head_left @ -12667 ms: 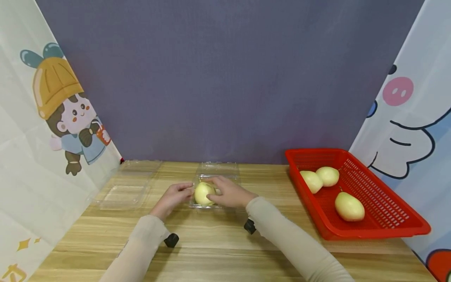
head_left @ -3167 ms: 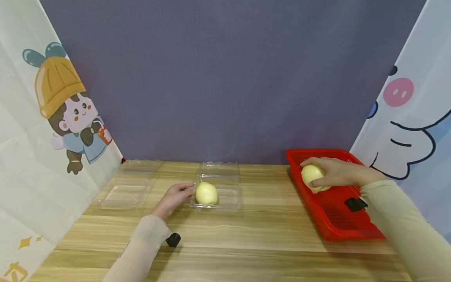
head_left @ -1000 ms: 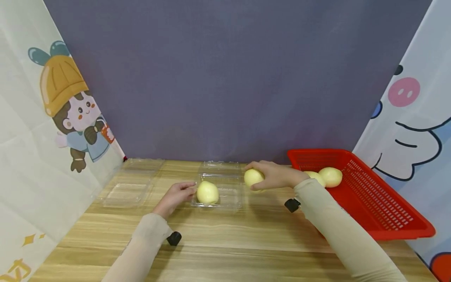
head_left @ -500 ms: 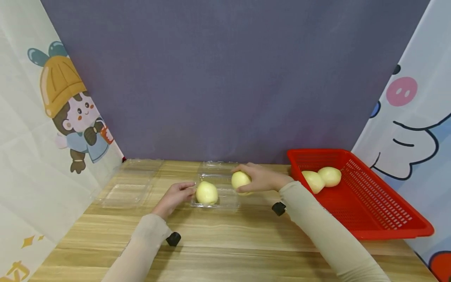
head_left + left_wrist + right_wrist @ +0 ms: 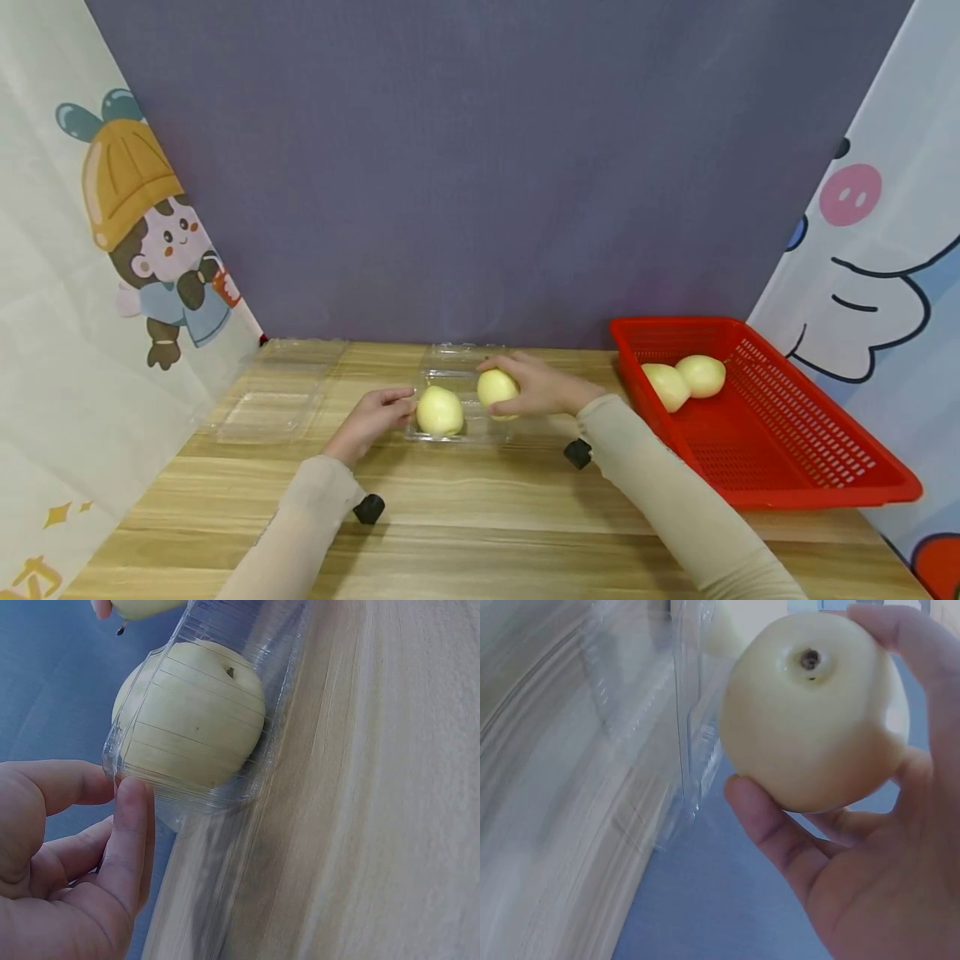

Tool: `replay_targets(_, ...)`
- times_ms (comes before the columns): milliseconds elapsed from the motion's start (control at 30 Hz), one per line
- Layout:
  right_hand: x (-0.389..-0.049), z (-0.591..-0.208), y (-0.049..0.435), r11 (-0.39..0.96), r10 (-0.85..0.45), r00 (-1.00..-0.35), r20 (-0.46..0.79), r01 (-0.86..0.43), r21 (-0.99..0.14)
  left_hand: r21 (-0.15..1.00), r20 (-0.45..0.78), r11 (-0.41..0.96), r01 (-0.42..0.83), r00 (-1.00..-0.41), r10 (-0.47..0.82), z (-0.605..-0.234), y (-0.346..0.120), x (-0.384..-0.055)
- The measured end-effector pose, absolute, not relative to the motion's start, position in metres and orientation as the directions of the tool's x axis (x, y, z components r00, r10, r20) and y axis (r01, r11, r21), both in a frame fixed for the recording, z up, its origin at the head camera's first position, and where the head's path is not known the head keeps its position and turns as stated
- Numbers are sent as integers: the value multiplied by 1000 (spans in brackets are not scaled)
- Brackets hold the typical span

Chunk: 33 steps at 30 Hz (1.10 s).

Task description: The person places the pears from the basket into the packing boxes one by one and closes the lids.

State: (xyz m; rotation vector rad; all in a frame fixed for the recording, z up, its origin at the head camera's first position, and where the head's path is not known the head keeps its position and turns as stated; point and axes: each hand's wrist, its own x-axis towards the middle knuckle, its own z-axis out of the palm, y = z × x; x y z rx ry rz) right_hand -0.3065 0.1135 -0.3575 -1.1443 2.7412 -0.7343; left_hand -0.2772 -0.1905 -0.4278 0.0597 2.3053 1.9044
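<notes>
okay, left hand (image 5: 372, 422) reaches in from lower left, thumb and fingertips pinching the near-left edge of the clear container (image 5: 486, 431); left wrist view shows that grip right at the plastic rim. right hand (image 5: 542, 385) comes from the right, palm facing left, fingers and thumb curled round the held pear (image 5: 495, 390), fingers on its far side, thumb on the near side. that pear is over the container's right half; right wrist view shows its dark-pitted end facing the camera. the seated pear (image 5: 439, 412) sits in the container's left half, just beside the left fingertips. both forearms slant inward in cream sleeves (image 5: 675, 492), a black wrist piece (image 5: 577, 453) under each cuff.

surface: light wood-grain table (image 5: 465, 517). second clear container (image 5: 258, 417) lies unfolded at far left, near the back edge. red basket (image 5: 772, 433) on the right, perforated sides, two pears (image 5: 701, 377) touching in its back-left part. room: plain grey-blue backdrop (image 5: 495, 167); white left curtain (image 5: 45, 333) with a yellow-hatted cartoon child, right curtain (image 5: 892, 75) with a pink-snouted cartoon.
</notes>
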Motion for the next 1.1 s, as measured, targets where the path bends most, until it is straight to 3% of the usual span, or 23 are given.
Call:
replay_targets(300,-309,-364,103,599,-700,-706,106,-661,-453,980,-89,189,-63,-987,133,-427,-191,-275)
replay_targets(1100,-309,-378,87,651,-652,-758,28,-579,-490,978,-96,198,-70,-988,124,-430,-192,-279)
